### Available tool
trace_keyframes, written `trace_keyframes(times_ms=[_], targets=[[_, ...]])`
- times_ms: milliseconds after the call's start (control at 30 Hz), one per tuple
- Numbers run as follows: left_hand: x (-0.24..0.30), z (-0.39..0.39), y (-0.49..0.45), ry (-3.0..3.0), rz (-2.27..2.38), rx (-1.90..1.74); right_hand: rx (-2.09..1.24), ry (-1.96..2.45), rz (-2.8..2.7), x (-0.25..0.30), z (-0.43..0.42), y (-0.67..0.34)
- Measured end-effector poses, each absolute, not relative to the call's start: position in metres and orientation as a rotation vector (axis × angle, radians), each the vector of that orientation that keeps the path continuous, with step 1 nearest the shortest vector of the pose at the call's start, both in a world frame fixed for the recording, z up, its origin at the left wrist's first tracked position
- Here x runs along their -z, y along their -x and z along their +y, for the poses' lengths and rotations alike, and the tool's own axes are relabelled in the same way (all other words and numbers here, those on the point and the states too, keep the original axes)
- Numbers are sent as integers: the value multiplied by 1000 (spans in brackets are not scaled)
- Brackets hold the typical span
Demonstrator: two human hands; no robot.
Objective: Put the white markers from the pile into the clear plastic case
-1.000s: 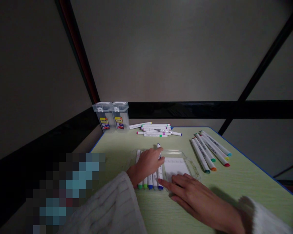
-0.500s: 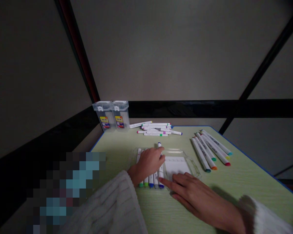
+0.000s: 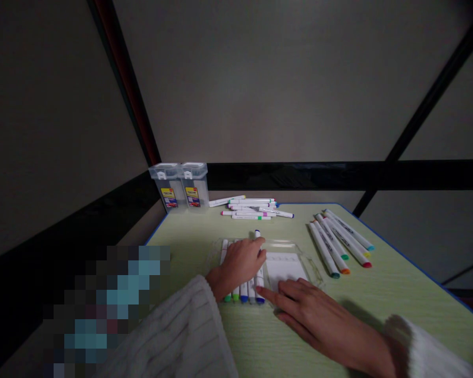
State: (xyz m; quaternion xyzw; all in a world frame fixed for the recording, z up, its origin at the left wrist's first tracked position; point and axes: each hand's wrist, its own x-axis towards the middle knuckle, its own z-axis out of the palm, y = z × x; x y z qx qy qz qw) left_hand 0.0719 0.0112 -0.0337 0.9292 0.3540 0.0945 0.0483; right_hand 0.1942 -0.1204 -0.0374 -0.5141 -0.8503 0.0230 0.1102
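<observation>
A clear plastic tray [image 3: 281, 244] lies on the table with a row of white markers in it, their green, blue and grey ends facing me. At the right end of that row is a marker [image 3: 259, 281] with dark blue ends, its far end poking past the tray's back edge. My left hand [image 3: 240, 261] lies over the row, its fingers curled round the upper part of this marker. With its index finger stretched out, my right hand [image 3: 315, 315] touches the marker near its close end. Right of it, a white card [image 3: 286, 266] shows in the tray.
Two translucent lidded boxes [image 3: 195, 191] stand at the back left corner. Beside them is a loose pile of markers [image 3: 256, 207]. Several thicker-looking markers [image 3: 339, 241] lie fanned out on the right. The table [image 3: 276, 346] has a blue edge, with a wall behind it.
</observation>
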Motion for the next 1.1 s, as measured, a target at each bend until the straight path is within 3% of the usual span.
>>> trace_keyframes(times_ms=[1100], targets=[[34,9,-72,-2866,1070,-321,-37,1513,-2532,37,-120,-192]])
